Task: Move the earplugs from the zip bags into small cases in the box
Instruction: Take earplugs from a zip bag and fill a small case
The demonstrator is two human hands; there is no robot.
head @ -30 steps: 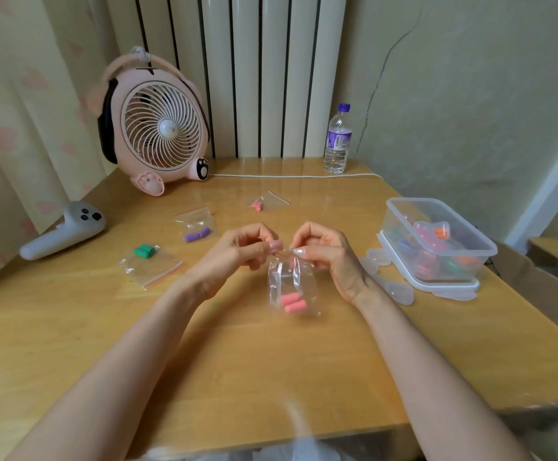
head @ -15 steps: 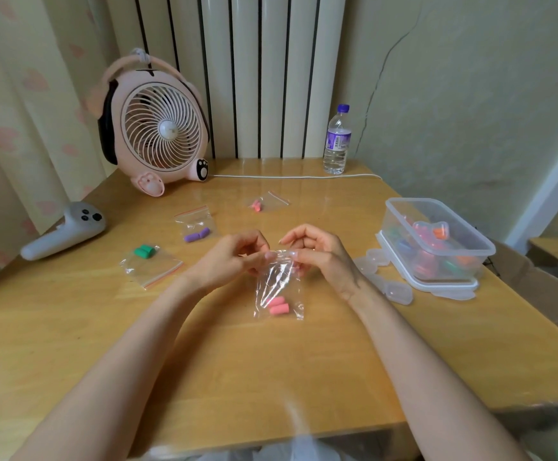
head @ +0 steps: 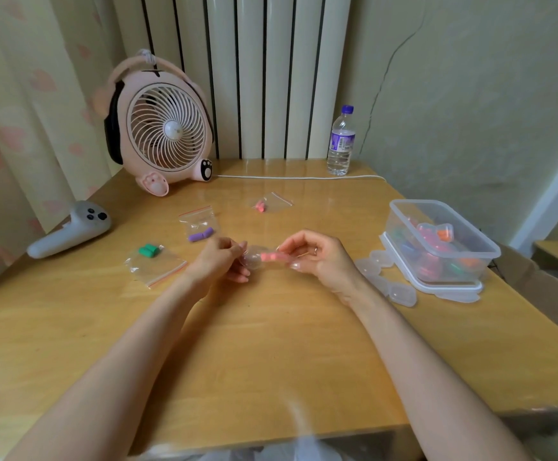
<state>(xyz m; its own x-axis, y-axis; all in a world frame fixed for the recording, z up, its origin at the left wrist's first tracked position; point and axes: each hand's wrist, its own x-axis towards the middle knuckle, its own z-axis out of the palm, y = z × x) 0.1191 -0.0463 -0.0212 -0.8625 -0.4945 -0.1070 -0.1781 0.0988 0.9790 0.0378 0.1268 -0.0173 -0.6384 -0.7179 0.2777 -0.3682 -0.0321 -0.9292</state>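
Zip bag held level between both hands above the table; pink earplugs lie nearer the right.

Left hand (head: 221, 261) fingers are closed on the left end of the zip bag (head: 254, 257). The pink earplugs (head: 268, 257) lie end to end, long axis left-right, just beside the right hand (head: 317, 261), whose fingers pinch the other end. Which end is the mouth cannot be told. The box (head: 470, 234) stands well apart, rightward.
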